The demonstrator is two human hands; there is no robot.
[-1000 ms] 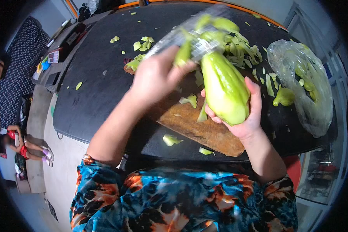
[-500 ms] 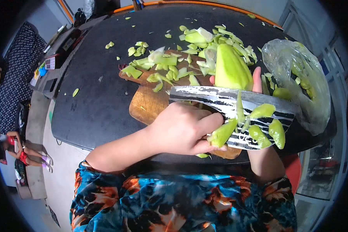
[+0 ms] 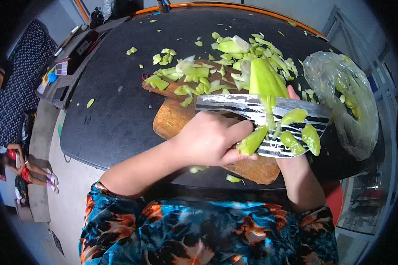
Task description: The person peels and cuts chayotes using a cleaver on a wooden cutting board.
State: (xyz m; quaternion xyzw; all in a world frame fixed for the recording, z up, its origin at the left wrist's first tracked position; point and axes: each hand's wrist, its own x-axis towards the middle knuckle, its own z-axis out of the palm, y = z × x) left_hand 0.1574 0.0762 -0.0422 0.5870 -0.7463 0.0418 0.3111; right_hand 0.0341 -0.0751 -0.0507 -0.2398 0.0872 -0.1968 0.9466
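Observation:
My left hand (image 3: 212,138) is closed round the handle of a broad cleaver (image 3: 234,102), its blade pointing right with several green slices and wet streaks stuck to it. One green slice (image 3: 253,140) lies by my left thumb. Behind the blade, my right hand (image 3: 292,92) holds a peeled green fruit (image 3: 266,79) upright; only a fingertip shows beside it, and the rest is hidden by blade and fruit. The blade covers the fruit's lower end. Beneath is a wooden cutting board (image 3: 170,118), with another brown board (image 3: 159,89) behind it, strewn with green pieces.
Several green slices and peelings (image 3: 230,46) are heaped on the dark table (image 3: 106,115). At the right lies a clear plastic bag (image 3: 362,132) with green pieces inside. A red seat (image 3: 334,201) shows below the table edge. Another person (image 3: 24,170) is at the far left.
The cleaver has shifted slightly up and to the left, with my left hand almost in place. The view has tilted a little. The slices still cling to the blade.

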